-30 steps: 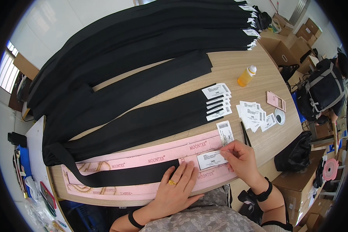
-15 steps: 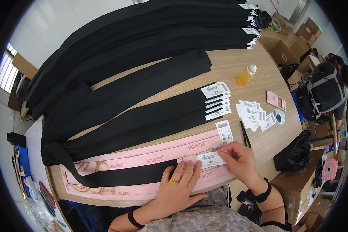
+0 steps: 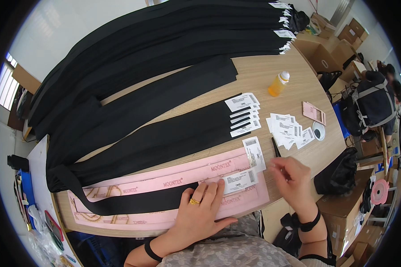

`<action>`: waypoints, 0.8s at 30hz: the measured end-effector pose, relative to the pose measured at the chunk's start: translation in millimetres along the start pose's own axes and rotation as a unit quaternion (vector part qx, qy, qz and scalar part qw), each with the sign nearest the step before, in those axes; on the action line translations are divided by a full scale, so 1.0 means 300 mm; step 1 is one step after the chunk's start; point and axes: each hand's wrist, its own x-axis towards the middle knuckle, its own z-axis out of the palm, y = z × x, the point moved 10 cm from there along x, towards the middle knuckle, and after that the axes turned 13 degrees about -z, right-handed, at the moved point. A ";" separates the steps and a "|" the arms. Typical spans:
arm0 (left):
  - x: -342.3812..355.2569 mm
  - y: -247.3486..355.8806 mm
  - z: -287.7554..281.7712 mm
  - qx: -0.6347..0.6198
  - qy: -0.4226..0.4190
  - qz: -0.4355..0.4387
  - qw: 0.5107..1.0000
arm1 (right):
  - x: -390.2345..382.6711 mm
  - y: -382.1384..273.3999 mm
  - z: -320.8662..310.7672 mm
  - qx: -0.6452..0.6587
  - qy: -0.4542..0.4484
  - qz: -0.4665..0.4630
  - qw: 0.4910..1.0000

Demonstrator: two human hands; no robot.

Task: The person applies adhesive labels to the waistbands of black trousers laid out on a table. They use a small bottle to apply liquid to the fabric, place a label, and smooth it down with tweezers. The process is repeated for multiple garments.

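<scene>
The left hand (image 3: 200, 207), wearing a gold ring (image 3: 194, 201), is lying palm down near the table's front edge. Its thumb is pointing out to the side, and the hand is not clamping on anything; the fingers are covering the end of a narrow black strip (image 3: 147, 199) and reaching the left edge of a white label (image 3: 239, 181). That label is lying flat on a pink printed sheet (image 3: 263, 196), just beyond the strip's end. The strip is running leftward over the sheet and curving up toward the other black cloth.

The right hand (image 3: 292, 178) is hovering past the label's right end, apart from it, with fingers curled; whether the fingertips are meeting, I cannot tell.

Just beyond, another label (image 3: 254, 153) is lying crosswise over the sheet's far right corner, and a thin black tool (image 3: 275, 147) is resting beside it. Farther along the wooden tabletop (image 3: 251, 80), black strips with labels (image 3: 165, 132) are lying overlapped in a row. To their right, loose labels (image 3: 285, 129) are spreading in a pile near a round white dish (image 3: 318, 131) and a pink card (image 3: 313, 113).

An amber bottle (image 3: 278, 84) is standing beyond these. At the far side, a broad stack of black cloth (image 3: 165, 35) is stretching across, with white labels showing at its right end.
</scene>
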 end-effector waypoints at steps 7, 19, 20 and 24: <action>0.001 0.024 -0.021 0.013 0.009 0.019 1.000 | -0.007 0.034 -0.032 -0.325 -0.182 -0.211 0.904; 0.003 0.010 -0.028 -0.017 0.023 0.005 1.000 | -0.031 0.010 0.020 -0.258 -0.199 -0.409 0.852; 0.004 0.011 -0.026 -0.016 0.022 0.004 1.000 | -0.034 0.010 0.021 -0.259 -0.191 -0.424 0.846; -0.001 0.009 -0.023 -0.015 0.021 0.001 1.000 | -0.039 0.016 -0.029 -0.192 -0.130 -0.408 0.883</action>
